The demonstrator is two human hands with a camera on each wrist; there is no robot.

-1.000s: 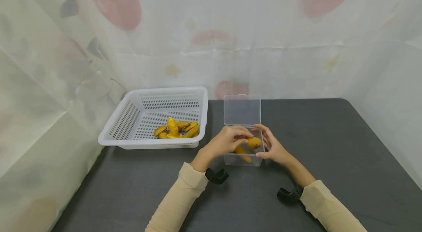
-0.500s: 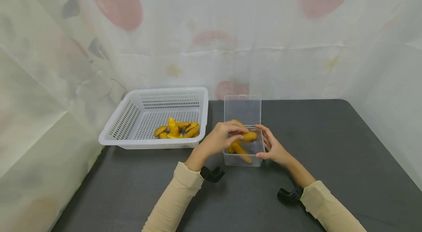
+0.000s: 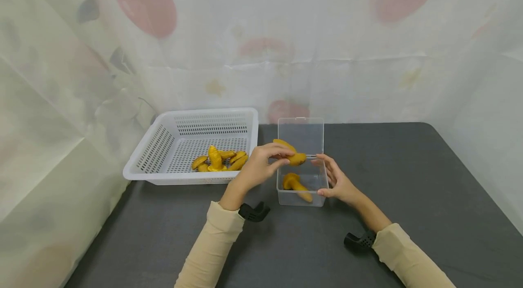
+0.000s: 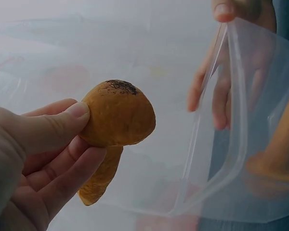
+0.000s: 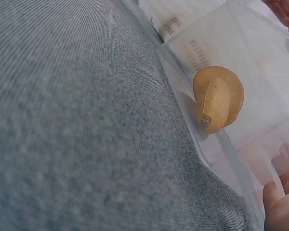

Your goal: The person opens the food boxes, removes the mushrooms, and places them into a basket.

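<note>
My left hand [image 3: 261,165] pinches a yellow-brown mushroom [image 4: 118,115] by its cap, thumb on one side and fingers on the other. A dark speckled patch marks the cap, and the stem points downward in the left wrist view. The mushroom is at the back left of a clear plastic box [image 3: 302,198], whose hinged lid [image 3: 300,137] stands raised. Another mushroom [image 3: 296,186] lies inside the box, its stem toward the front right. At the box's right wall, my right hand [image 3: 338,182] grips the rim between thumb and fingers.
Left of the box stands a white perforated basket [image 3: 188,176] holding several yellow mushrooms [image 3: 214,159] near its front right corner. Both rest on a dark grey table [image 3: 408,179]. A printed curtain [image 3: 343,88] hangs behind the table's back edge.
My left hand has drawn back leftward and up from inside the box, carrying the mushroom. The mushroom lying in the box is now uncovered. My right hand keeps its grip.
</note>
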